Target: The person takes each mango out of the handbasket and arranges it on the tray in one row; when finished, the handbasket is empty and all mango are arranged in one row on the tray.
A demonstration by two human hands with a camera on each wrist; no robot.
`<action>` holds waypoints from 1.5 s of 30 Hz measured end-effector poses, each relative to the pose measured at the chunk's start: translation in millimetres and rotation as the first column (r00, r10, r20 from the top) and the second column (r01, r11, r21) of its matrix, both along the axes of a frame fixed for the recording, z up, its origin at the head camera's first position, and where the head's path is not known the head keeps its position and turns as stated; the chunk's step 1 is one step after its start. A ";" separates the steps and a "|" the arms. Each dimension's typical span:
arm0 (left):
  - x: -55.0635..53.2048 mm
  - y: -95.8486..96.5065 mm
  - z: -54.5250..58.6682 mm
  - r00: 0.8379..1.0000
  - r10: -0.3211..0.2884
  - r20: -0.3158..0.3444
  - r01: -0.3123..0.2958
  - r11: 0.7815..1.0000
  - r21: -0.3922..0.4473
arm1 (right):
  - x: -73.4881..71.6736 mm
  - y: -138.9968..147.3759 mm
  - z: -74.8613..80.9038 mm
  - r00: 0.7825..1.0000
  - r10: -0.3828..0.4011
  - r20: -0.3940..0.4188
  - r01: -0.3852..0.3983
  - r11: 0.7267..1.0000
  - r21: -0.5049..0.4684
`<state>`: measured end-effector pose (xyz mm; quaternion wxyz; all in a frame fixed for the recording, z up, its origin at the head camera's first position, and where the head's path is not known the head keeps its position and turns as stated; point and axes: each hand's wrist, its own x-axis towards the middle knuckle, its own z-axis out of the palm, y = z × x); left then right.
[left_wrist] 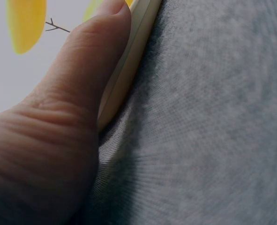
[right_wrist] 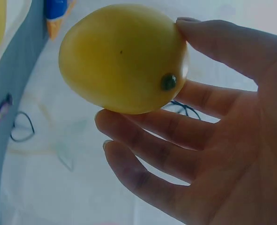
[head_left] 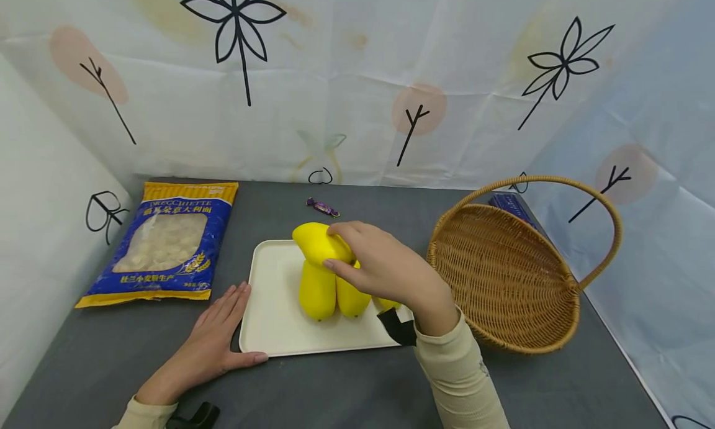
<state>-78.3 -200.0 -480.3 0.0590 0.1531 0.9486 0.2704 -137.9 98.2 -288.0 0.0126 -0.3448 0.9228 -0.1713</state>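
Observation:
My right hand [head_left: 385, 261] holds a yellow mango [head_left: 318, 243] above the cream tray [head_left: 274, 317]. In the right wrist view, thumb and fingers grip one end of this mango [right_wrist: 119, 56], and its dark stem spot shows. Two more mangoes lie side by side on the tray, a left one [head_left: 316, 295] and a right one [head_left: 353, 298]. Another yellow piece [head_left: 386, 304] shows beneath my right wrist, mostly hidden. My left hand [head_left: 215, 336] rests at the tray's front left corner, fingers straight along its side. The left wrist view shows the thumb [left_wrist: 77, 65] against the rim.
A tilted wicker basket [head_left: 503, 274] with a tall handle stands right of the tray, a dark blue packet [head_left: 511, 204] behind it. On the left lies a blue and yellow pasta bag [head_left: 162, 243]. A purple wrapped candy [head_left: 323, 207] lies behind the tray.

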 end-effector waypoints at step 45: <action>0.2 -0.9 -2.0 0.998 -0.011 -0.069 0.011 1.000 -0.004 | -1.4 -111.0 -78.9 0.992 -0.059 -0.107 0.088 0.952 0.293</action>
